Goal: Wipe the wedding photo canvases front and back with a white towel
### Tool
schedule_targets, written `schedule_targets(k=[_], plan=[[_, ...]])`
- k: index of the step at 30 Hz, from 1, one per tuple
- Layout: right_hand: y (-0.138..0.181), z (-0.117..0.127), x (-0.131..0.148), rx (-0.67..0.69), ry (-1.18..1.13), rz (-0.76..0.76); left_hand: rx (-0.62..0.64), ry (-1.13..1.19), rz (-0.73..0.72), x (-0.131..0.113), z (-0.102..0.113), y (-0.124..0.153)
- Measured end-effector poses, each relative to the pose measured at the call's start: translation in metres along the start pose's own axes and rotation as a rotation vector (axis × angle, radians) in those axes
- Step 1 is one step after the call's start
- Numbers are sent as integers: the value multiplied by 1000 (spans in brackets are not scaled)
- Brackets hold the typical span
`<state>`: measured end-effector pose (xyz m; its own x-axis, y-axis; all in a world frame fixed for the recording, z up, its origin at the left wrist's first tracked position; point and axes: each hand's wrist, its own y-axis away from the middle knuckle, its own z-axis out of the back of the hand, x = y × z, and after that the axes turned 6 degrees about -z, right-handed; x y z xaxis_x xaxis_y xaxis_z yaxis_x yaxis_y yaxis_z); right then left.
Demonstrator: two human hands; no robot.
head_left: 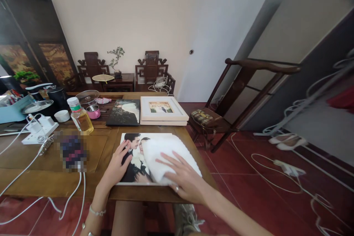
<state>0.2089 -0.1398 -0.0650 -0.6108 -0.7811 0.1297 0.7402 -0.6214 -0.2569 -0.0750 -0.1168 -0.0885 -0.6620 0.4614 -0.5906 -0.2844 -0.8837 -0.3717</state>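
Note:
A large wedding photo print (132,147) lies flat at the near edge of the wooden table (99,147). My left hand (117,166) rests on its left side with the fingers spread. My right hand (184,177) lies flat, fingers stretched, pressing a white cloth (163,151) onto the right half of the print. Behind it lie a dark photo album (124,112) and a white framed photo (162,110) stacked on another white frame.
A bottle of yellow liquid (80,116), a pink pot (93,111), bowls, a kettle and a white power strip (38,129) with cables crowd the table's left. A wooden chair (235,92) stands to the right; cables and shoes lie on the red tile floor.

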Motion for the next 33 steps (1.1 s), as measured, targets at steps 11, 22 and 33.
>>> schedule_targets(k=[11,22,33], plan=[[-49,-5,-15,1,-36,-243,-24,6,1,2,-2,1],[-27,14,10,245,-125,171,-23,32,-53,5,-1,1],[-57,15,35,208,-29,-236,-48,47,-14,5,-3,0]])
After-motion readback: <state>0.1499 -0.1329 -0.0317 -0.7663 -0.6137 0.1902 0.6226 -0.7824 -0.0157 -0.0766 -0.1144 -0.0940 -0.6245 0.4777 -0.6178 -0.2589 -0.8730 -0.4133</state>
